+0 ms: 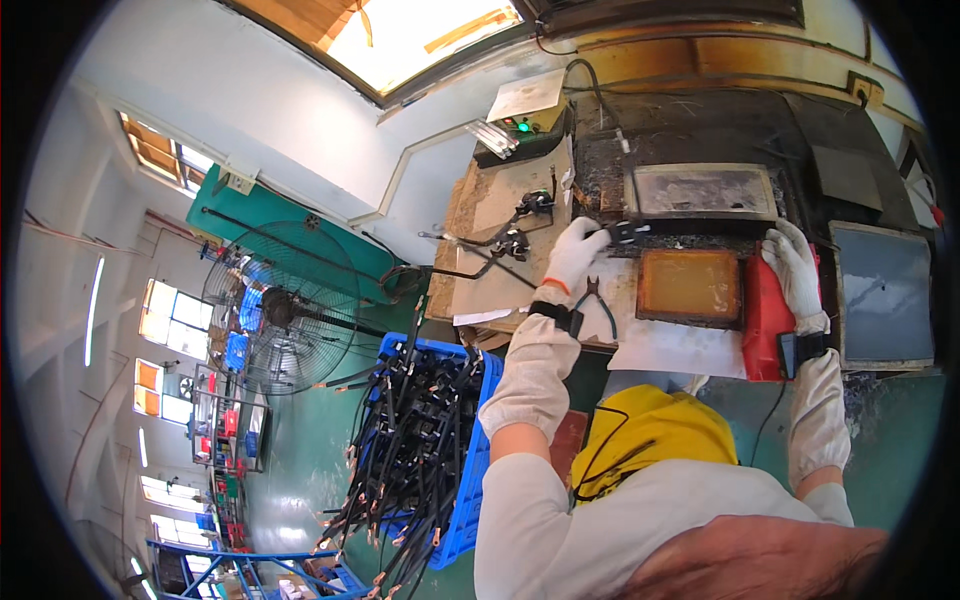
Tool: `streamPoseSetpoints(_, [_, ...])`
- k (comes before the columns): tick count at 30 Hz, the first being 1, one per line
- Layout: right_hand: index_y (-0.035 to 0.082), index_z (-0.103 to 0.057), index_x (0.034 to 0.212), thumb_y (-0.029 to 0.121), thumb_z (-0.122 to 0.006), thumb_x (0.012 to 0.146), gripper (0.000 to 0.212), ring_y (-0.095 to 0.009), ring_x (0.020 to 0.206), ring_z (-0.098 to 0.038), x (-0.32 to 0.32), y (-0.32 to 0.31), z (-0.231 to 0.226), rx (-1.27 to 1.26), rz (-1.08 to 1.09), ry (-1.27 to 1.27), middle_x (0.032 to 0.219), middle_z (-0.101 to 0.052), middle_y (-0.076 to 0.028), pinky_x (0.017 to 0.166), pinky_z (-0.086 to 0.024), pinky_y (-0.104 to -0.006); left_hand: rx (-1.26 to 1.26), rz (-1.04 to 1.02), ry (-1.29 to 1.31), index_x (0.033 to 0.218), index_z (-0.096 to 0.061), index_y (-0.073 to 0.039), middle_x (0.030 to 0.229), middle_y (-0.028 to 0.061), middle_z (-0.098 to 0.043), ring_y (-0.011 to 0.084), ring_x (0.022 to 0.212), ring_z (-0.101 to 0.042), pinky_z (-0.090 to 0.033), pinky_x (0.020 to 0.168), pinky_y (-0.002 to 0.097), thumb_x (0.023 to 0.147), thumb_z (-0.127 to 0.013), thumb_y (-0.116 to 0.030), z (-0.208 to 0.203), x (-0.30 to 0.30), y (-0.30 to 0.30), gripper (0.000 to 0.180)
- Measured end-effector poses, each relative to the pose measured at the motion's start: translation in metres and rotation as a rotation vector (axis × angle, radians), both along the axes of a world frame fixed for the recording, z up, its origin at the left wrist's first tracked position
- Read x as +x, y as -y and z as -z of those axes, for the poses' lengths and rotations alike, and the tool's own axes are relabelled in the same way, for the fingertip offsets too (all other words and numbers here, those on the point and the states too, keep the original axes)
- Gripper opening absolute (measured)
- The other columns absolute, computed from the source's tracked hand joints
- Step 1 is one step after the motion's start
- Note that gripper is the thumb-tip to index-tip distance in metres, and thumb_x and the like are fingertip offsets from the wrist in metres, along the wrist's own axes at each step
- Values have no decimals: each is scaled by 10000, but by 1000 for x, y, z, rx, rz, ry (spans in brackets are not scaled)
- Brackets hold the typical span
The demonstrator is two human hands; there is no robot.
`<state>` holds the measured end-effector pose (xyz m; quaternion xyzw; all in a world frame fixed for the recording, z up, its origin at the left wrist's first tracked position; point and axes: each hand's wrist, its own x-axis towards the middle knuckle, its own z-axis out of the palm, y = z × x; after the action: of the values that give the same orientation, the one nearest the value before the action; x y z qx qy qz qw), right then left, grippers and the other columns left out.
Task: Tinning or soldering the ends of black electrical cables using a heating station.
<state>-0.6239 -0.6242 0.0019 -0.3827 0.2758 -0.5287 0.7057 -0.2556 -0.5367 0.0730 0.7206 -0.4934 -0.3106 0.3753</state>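
Note:
My left hand (575,254), in a white glove, pinches a small black cable part (628,233) at the near left of a framed rectangular pot (705,191) with a dull grey surface. Just below that hand a pair of cutting pliers (597,300) lies with its handles spread. My right hand (793,262), also gloved, rests over a red bin (765,325) with its fingers extended; what lies under them is hidden. Between my hands sits a square tray of amber material (690,284). Black cable assemblies (512,243) with clamp-like ends lie on the board to the left.
A blue crate (465,480) heaped with black cables stands on the floor at my left, near a large fan (283,308). A box with a green light (530,122) stands at the back. A grey-topped panel (880,292) lies at the right.

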Motion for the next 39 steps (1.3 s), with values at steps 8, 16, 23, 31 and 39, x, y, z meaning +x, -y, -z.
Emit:
streamPoseSetpoints(8, [4, -360, 1308, 116, -473, 930, 411, -120, 923, -552, -1, 3, 1, 16, -18, 31, 1102, -529, -70, 837, -487, -255, -9, -276, 250, 896, -590, -33, 811, 120, -621, 208, 767, -590, -450, 699, 316, 748, -639, -263, 65, 109, -34, 278])
streamPoseSetpoints(16, [-3, -363, 1304, 122, -464, 934, 403, -128, 952, -560, -3, 3, 0, 15, -32, 47, 1106, -544, -74, 837, -488, -249, 56, -429, 241, 900, -588, -54, 794, 111, -624, 198, 754, -598, -452, 698, 306, 730, -634, -258, 101, 140, -31, 270])
streamPoseSetpoints(23, [-7, -374, 1296, 106, -442, 942, 377, -115, 916, -562, -2, 3, -1, 29, 18, 48, 1088, -554, -78, 812, -489, -232, -21, -440, 211, 891, -559, -33, 845, 182, -605, 325, 821, -582, -440, 749, 387, 754, -613, -192, 120, 156, -5, 217])
streamPoseSetpoints(31, [9, -388, 1300, 116, -449, 944, 377, -109, 933, -567, -9, 8, 5, 55, 60, 29, 1095, -560, -64, 820, -489, -227, -182, -638, 149, 926, -577, -35, 917, 174, -607, 334, 901, -573, -434, 806, 382, 758, -625, -153, 145, 152, 9, 212])
streamPoseSetpoints(39, [10, -391, 1297, 109, -446, 945, 370, -111, 934, -578, -13, 8, 9, 63, 60, 40, 1093, -570, -66, 820, -495, -232, -94, -867, 166, 1147, -458, -46, 1168, 185, -451, 343, 1060, -494, -404, 900, 383, 788, -601, -143, 156, 130, 22, 398])
